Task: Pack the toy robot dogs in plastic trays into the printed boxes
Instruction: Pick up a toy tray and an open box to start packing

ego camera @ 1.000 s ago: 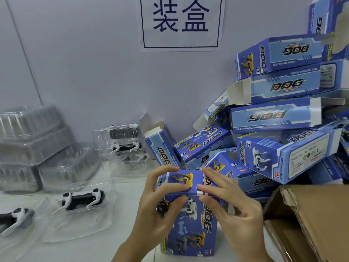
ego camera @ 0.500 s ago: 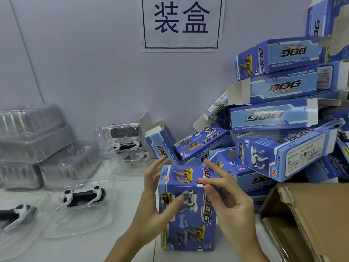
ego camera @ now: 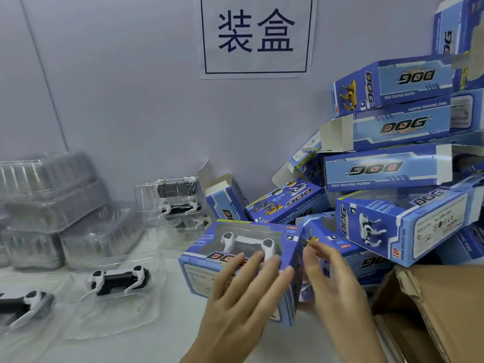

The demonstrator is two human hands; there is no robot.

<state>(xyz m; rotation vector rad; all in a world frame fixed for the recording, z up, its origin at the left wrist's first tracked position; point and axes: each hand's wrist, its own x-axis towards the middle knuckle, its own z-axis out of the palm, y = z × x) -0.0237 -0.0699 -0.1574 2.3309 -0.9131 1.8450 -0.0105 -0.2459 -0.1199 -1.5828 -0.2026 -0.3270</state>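
— On the far left: lying on the white table (ego camera: pixel 167 344), a toy dog (ego camera: pixel 23 305) in a clear tray, cut by the frame edge. Just right of it, another toy dog in its tray (ego camera: pixel 119 281), black body, white legs.

— Behind those?

— Sitting in a heap against the wall, empty clear trays (ego camera: pixel 52 205). Further right, standing stacked, a few more trays with dogs inside (ego camera: pixel 175 197).

— And at the middle?

— Lying on its side on the table, a blue box (ego camera: pixel 235 260), window facing up, showing a white dog inside. Resting across its near face, the left hand (ego camera: pixel 246 294), fingers straight and spread, gripping nothing. Hovering just right of the box's end, the right hand (ego camera: pixel 330 281), fingers loosely extended, blurred; touching the box or not, cannot tell.

— Past the hands?

— Leaning against the wall, a tall pile of blue boxes (ego camera: pixel 387 169), several with end flaps open. Showing at the lower right corner, a brown carton (ego camera: pixel 432 310) with flaps open. Hanging on the wall above, a paper sign (ego camera: pixel 256 35).
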